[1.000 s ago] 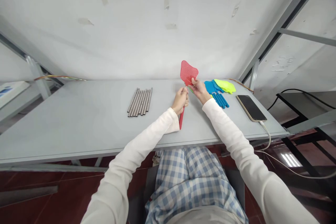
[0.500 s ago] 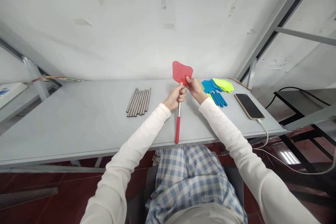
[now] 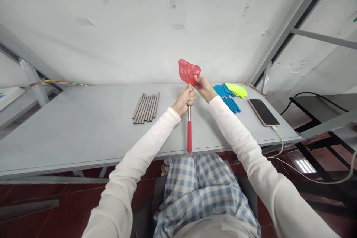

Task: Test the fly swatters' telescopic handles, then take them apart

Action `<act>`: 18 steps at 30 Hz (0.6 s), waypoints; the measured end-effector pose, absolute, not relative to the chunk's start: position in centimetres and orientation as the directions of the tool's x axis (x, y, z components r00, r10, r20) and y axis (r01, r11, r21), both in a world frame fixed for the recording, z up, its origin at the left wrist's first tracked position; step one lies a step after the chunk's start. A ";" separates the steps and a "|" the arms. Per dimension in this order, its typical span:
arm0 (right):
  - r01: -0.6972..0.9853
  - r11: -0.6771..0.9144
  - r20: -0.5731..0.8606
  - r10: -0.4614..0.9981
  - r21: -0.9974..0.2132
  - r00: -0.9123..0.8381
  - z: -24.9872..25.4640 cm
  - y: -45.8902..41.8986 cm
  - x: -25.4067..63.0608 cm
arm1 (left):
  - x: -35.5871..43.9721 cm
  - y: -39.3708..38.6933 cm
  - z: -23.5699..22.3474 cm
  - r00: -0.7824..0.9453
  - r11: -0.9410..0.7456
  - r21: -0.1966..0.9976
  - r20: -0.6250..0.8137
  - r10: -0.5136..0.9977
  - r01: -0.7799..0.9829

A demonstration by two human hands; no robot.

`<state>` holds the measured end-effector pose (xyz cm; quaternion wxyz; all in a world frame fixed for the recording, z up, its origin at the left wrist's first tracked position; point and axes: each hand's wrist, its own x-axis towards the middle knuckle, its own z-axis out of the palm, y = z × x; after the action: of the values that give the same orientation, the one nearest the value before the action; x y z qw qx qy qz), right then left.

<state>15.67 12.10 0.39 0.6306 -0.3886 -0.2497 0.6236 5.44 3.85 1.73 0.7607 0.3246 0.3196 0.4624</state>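
A fly swatter (image 3: 186, 70) with a red perforated head, a metal shaft and a red grip is held upright over the table, its grip end towards me. My left hand (image 3: 185, 99) is wrapped round the upper shaft, just below the head. With thumb and fingers, my right hand (image 3: 204, 86) pinches the lower right part of the red head. Left of my hands lie several metal tubes (image 3: 145, 108) side by side. Beyond my right hand are blue swatter heads (image 3: 221, 90), a yellow one (image 3: 236, 90) and several blue grips (image 3: 231, 105), partly hidden by that hand.
The grey table (image 3: 83, 126) runs along a white wall (image 3: 134, 26). A phone (image 3: 263, 112) with a white charging cable (image 3: 281, 142) lies at the right. Thin wires (image 3: 55, 81) run along the back left, and a metal frame post (image 3: 267, 78) stands at the right.
Both hands and the swatter have shifted slightly up and left. The head remains pinched in my right hand and the shaft gripped in my left.
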 end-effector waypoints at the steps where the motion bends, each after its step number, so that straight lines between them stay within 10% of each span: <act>1: -0.597 -0.075 -0.167 0.981 -0.799 0.101 0.6 12.3 15.7 | 5.4 3.9 2.0 0.372 0.364 0.785 -0.185 0.910 -0.501; 18: -0.618 -0.022 -0.107 0.989 -0.786 0.102 3.1 14.9 15.5 | 5.4 3.6 5.3 0.389 0.422 0.684 -0.215 0.896 -0.594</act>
<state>15.53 14.93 3.06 0.6499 -0.3590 -0.2586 0.6180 5.41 3.56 5.30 0.7919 0.2599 0.2899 0.4704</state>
